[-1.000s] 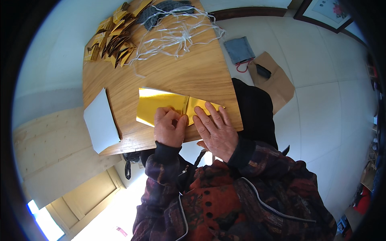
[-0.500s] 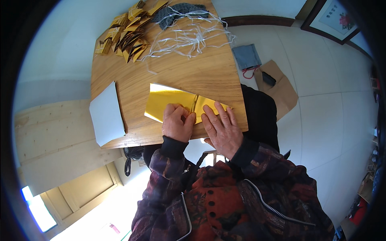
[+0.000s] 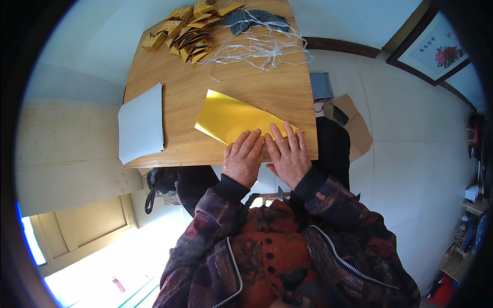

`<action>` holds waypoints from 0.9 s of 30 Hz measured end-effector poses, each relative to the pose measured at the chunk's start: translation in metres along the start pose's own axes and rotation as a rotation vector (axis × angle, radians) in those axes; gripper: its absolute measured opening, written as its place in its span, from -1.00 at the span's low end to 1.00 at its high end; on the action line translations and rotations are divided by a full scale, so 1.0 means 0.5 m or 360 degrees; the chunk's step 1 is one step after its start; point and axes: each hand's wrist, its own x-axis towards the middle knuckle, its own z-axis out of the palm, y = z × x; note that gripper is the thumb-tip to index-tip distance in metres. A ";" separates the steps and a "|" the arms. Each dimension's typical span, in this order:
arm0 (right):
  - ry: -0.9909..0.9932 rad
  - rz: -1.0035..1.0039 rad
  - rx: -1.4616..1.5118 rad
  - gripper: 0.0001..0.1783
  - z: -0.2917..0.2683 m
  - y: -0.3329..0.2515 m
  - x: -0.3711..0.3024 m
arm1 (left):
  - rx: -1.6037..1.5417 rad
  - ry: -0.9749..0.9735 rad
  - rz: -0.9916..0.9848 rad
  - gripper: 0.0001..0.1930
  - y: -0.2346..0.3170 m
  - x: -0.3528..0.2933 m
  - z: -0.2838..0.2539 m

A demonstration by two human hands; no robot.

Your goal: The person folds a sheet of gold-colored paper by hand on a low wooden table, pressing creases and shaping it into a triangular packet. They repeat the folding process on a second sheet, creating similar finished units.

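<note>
A shiny gold sheet of paper [image 3: 228,115] lies slantwise on the wooden table [image 3: 179,118], near its front edge. My left hand [image 3: 244,156] rests with its stretched fingertips on the sheet's near edge. Right beside it, my right hand [image 3: 289,154] lies flat, fingers spread over the sheet's right end. The two hands almost touch, and they cover part of the near edge. Neither hand grips anything.
A stack of white sheets [image 3: 141,123] sits at the table's left edge. Folded gold paper pieces [image 3: 192,33], a grey knitted item [image 3: 254,20] and tangled clear plastic strips [image 3: 262,49] lie at the back. On the floor at right are a grey bag [image 3: 321,86] and brown cardboard [image 3: 354,126].
My left hand has opened from a closed grip and moved right, next to my right hand. The crease or fold at the sheet's middle now looks flattened. The view has shifted somewhat.
</note>
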 end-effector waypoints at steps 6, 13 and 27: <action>0.0027 -0.0027 -0.0022 -0.12 0.000 -0.003 0.001 | 0.0125 -0.0095 0.0008 -0.15 -0.021 -0.059 0.007; -0.0002 0.0024 -0.0013 -0.11 -0.012 0.020 -0.014 | 0.0218 0.0001 0.0002 -0.21 -0.033 -0.070 0.022; -0.0161 0.0294 -0.0154 -0.06 -0.083 0.089 -0.061 | 0.0179 0.0095 -0.0031 -0.44 -0.033 -0.070 0.034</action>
